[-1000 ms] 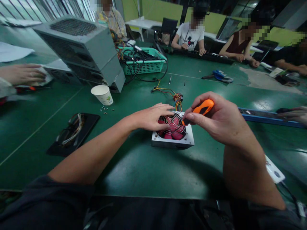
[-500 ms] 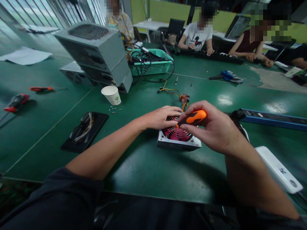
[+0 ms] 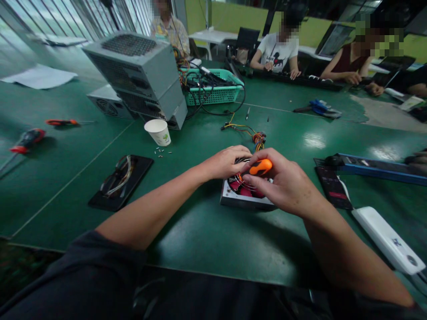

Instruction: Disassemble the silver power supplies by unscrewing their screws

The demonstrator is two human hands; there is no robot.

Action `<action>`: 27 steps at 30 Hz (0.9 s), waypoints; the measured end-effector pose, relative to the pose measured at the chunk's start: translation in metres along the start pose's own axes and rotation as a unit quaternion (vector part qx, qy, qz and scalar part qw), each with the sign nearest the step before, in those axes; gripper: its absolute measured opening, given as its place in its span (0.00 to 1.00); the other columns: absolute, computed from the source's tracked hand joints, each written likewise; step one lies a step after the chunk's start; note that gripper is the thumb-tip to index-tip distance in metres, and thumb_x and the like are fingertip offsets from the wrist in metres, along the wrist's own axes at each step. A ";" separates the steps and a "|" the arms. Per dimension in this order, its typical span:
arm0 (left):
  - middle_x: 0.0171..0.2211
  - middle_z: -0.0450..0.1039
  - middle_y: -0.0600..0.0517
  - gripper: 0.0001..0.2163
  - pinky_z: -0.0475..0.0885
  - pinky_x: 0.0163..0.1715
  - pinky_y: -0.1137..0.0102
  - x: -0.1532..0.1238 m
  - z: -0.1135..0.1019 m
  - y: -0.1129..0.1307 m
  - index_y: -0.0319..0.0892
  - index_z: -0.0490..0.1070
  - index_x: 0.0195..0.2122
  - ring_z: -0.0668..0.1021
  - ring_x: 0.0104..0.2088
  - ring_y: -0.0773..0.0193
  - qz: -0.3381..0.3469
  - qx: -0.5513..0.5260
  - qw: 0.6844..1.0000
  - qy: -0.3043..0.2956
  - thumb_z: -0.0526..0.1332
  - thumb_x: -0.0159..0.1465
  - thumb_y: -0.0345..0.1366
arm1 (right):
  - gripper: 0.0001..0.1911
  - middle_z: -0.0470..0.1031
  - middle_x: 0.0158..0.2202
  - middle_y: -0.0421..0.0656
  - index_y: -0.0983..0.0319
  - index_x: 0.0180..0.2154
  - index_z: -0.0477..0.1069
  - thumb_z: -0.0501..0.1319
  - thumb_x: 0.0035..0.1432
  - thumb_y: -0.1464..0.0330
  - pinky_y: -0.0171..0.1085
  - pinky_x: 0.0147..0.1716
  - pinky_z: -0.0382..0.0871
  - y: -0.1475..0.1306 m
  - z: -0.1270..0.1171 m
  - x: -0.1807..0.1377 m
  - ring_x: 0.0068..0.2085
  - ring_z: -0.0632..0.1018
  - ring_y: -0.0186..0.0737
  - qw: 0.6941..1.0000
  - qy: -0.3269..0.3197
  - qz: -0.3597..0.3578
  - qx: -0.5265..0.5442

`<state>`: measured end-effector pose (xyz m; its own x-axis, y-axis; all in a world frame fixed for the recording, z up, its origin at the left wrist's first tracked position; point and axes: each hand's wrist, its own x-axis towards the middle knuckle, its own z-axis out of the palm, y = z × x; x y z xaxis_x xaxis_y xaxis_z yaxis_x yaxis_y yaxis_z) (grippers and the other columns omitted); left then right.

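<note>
A screwdriver [image 3: 262, 167] with an orange and black handle is in my right hand [image 3: 287, 183], fingers wrapped round it. It leans over the fan grille; its tip is hidden behind the fingers. Beneath lies a computer power supply [image 3: 245, 202] with a red fan [image 3: 246, 190] under a round wire grille. My left hand [image 3: 228, 162] rests on its left side, fingers stretched out across the far part of the grille and thumb nearer me. From the back of the unit runs a bundle of coloured cables [image 3: 258, 138].
Left stand a paper cup [image 3: 158, 132] by several small screws, glasses on a black tablet-like slab [image 3: 143, 171], stacked power supplies [image 3: 133, 66] and two screwdrivers. A green basket [image 3: 216, 94] holds cables. Right lie a phone [image 3: 332, 186], white power strip [image 3: 387, 240] and blue-edged bar [image 3: 376, 169]. People sit opposite.
My right hand and the screwdriver have moved slightly left and lower over the fan, and the handle has tilted. The view has shifted a little, bringing the phone into sight. My left hand stays put.
</note>
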<state>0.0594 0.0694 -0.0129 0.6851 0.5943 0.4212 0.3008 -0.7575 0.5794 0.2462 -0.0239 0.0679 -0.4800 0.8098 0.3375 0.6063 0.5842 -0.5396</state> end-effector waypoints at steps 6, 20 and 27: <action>0.49 0.75 0.45 0.12 0.71 0.55 0.61 0.000 0.005 0.000 0.40 0.77 0.47 0.76 0.51 0.55 -0.012 0.008 1.000 0.020 0.61 0.65 0.37 | 0.11 0.81 0.40 0.38 0.56 0.44 0.68 0.67 0.60 0.68 0.34 0.35 0.70 -0.004 0.004 0.000 0.36 0.81 0.37 0.999 0.006 -0.033 -0.009; 0.50 0.74 0.45 0.12 0.70 0.56 0.60 -0.001 0.006 -0.001 0.41 0.77 0.48 0.76 0.52 0.55 -0.015 0.009 1.000 0.019 0.60 0.67 0.39 | 0.12 0.79 0.35 0.38 0.56 0.43 0.68 0.67 0.59 0.67 0.34 0.30 0.69 -0.007 0.003 -0.002 0.30 0.79 0.35 0.999 0.035 -0.033 -0.016; 0.51 0.74 0.45 0.11 0.69 0.59 0.60 -0.001 0.003 0.007 0.42 0.77 0.48 0.75 0.54 0.56 -0.031 0.020 0.999 0.011 0.59 0.68 0.36 | 0.13 0.76 0.33 0.39 0.56 0.43 0.67 0.67 0.60 0.62 0.35 0.26 0.69 0.000 0.000 -0.004 0.29 0.77 0.37 0.998 0.049 0.002 0.032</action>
<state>0.0629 0.0628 -0.0112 0.6491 0.6466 0.4007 0.3699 -0.7286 0.5765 0.2481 -0.0268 0.0660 -0.4113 0.8158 0.4066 0.5651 0.5782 -0.5884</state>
